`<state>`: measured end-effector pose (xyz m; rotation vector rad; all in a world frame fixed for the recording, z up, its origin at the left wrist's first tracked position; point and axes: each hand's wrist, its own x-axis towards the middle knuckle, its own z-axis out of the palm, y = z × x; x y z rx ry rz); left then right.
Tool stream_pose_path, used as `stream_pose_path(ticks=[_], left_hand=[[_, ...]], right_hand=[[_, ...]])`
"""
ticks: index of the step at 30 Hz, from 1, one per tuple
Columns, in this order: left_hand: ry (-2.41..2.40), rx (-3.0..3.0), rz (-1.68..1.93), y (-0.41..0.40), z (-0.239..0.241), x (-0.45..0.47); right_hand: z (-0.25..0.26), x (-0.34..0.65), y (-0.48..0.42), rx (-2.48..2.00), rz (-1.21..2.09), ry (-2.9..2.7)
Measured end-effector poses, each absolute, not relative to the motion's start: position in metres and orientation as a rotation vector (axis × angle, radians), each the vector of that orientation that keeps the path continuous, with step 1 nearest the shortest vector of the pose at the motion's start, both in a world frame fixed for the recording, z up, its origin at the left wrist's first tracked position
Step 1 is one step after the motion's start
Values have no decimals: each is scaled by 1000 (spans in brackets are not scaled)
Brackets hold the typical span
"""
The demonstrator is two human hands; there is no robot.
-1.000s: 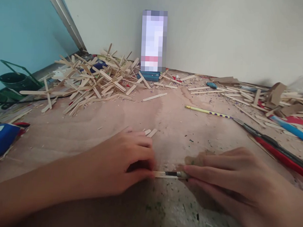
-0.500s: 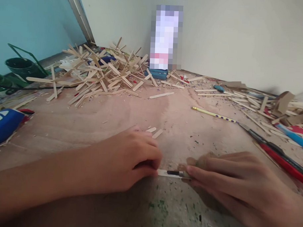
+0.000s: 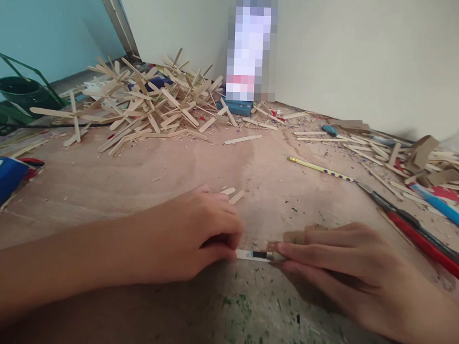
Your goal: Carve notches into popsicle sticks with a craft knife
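My left hand [image 3: 208, 226] is closed on a flat wooden craft stick [image 3: 245, 255] lying along the board, its thumb and fingers pinching the left end. From the right, my right hand [image 3: 346, 266] grips a small carving chisel [image 3: 260, 254] with a dark, glinting blade and a metal collar. The blade lies low along the stick, its tip pointing at my left fingers with a short gap between. Most of the chisel's handle is hidden in my right fingers. Just beyond my left knuckles, two stick ends [image 3: 236, 197] show.
A heap of crossed craft sticks [image 3: 179, 105] fills the back left, beside a propped, blurred-out screen [image 3: 249, 47]. At right lie a yellow pencil [image 3: 320, 168], a red-and-black cutter [image 3: 412, 223], a blue pen [image 3: 441, 205] and scraps. A blue object [image 3: 5, 181] sits at left.
The whole view has shifted slightly, so things appear a little higher. Both hands keep their grips; the chisel's blade tip now catches the light, with little visible movement along the stick.
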<state>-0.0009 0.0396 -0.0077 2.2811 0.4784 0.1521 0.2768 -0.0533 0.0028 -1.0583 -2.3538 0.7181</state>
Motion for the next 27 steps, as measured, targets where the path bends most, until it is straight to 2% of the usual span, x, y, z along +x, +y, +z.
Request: stream_pose_path(ticks=[9,27], left_hand=[[489,2280,171,39,-5,-1],[489,2281,166,38,-8,-2]], right_hand=[[0,272,-51,-1074,840,-2287],[-4,276,-49,-961,790,-2364]])
